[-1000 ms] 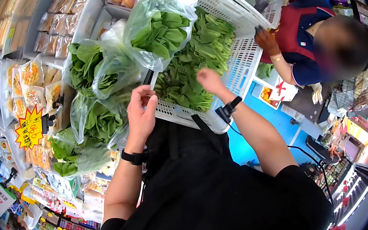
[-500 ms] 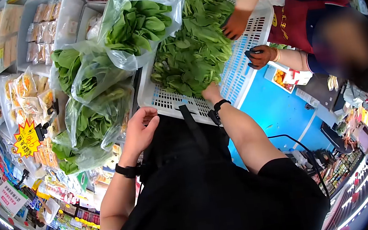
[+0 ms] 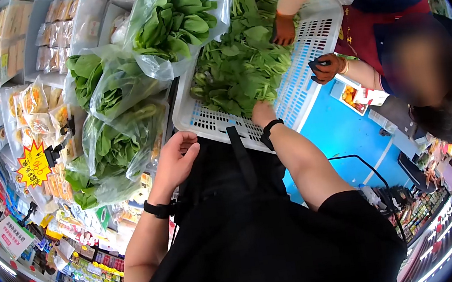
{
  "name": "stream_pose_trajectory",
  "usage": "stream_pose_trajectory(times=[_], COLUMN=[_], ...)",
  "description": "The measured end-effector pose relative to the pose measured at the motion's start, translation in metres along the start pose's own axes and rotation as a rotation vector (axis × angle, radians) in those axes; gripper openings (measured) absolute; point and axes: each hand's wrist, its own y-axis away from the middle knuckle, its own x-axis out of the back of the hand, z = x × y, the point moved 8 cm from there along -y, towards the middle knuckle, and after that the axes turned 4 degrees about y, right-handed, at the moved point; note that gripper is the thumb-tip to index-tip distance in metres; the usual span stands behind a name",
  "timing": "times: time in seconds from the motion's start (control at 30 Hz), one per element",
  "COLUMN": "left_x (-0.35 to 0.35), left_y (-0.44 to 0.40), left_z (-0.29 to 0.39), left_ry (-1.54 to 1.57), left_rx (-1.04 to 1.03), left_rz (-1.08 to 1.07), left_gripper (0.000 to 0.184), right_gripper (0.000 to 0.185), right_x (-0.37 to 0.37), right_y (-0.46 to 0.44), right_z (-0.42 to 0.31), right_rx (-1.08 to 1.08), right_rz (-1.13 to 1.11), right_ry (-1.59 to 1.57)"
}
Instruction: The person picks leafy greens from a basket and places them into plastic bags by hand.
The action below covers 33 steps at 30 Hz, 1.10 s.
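Note:
A white perforated plastic basket [image 3: 218, 124] stands in front of me with a heap of loose leafy greens [image 3: 245, 65] in it. At the heap's near edge my right hand [image 3: 263, 114] is closed on some of the greens, its fingertips partly hidden by leaves. My left hand [image 3: 178, 157] holds nothing; it hovers by the basket's near left corner with fingers loosely curled and thumb apart. Across the basket, a co-worker's dark-gloved hand [image 3: 283, 29] touches the greens. Their other gloved hand [image 3: 327, 67] is over the basket's right rim, around something dark.
Several clear plastic bags of leafy vegetables [image 3: 123, 131] lie left of the basket. Beyond them are bins of packaged food [image 3: 55, 35] and a yellow price sign [image 3: 33, 164]. A blue surface [image 3: 329, 134] lies on the right, near a small box of orange fruit [image 3: 350, 96].
The view has shifted slightly. The co-worker's upper hand has moved over the greens, and the heap's right side looks rearranged. My right hand stays at its near edge; my left is nearly still.

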Motion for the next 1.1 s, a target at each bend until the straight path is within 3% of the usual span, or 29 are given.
stream_pose_trajectory(times=[0.03, 0.1, 0.13, 0.2, 0.33, 0.47, 0.57, 0.67, 0.77, 0.87, 0.93, 1.0, 1.07, 1.1], left_x=[0.002, 0.006, 0.007, 0.005, 0.001, 0.005, 0.007, -0.001, -0.016, -0.041, -0.053, -0.062, -0.058, -0.053], left_y=[0.001, 0.0, 0.0, 0.001, 0.006, 0.01, 0.008, 0.001, -0.015, -0.029, -0.039, -0.048, -0.047, -0.047], left_z=[-0.003, -0.011, -0.014, -0.012, -0.003, -0.009, -0.017, -0.021, -0.018, 0.005, 0.006, -0.002, 0.003, 0.002], left_ry=[0.005, -0.003, -0.014, -0.004, -0.064, -0.039, -0.036, -0.009, -0.072, -0.242, -0.202, -0.2, -0.215, -0.195], left_rx=[0.019, 0.008, 0.004, 0.023, 0.014, 0.021, 0.035, 0.036, -0.043, -0.215, -0.212, -0.154, -0.249, -0.213], left_rz=[0.0, 0.006, 0.014, 0.009, -0.008, -0.001, 0.018, 0.0, 0.013, 0.082, 0.073, 0.007, 0.098, 0.109], left_gripper=[0.026, 0.026, 0.027, 0.027, 0.029, 0.029, 0.029, 0.03, 0.036, 0.045, 0.046, 0.033, 0.023, 0.023], right_gripper=[0.029, 0.033, 0.033, 0.034, 0.036, 0.036, 0.027, 0.016, 0.02, 0.015, 0.011, 0.012, 0.015, 0.016], right_x=[0.02, 0.08, 0.099, 0.119, 0.105, 0.08, 0.073, 0.111, 0.19, 0.229, 0.244, 0.256, 0.256, 0.246], right_y=[0.002, 0.012, 0.009, 0.005, -0.013, -0.023, -0.015, 0.002, 0.044, 0.085, 0.103, 0.112, 0.105, 0.088], right_z=[-0.002, -0.02, -0.03, -0.071, -0.112, -0.112, -0.1, -0.084, -0.074, -0.084, -0.091, -0.093, -0.092, -0.08], right_rx=[0.0, 0.07, 0.071, 0.274, 0.461, 0.388, 0.363, 0.421, 0.591, 0.752, 0.786, 0.833, 0.803, 0.597], right_rz=[0.001, -0.315, -0.314, -0.344, -0.109, -0.163, -0.363, -0.229, 0.255, 0.172, 0.186, 0.197, 0.11, 0.037], right_ry=[-0.001, -0.205, -0.202, -0.327, -0.34, -0.29, -0.249, -0.39, -0.597, -0.726, -0.723, -0.869, -0.908, -1.117])
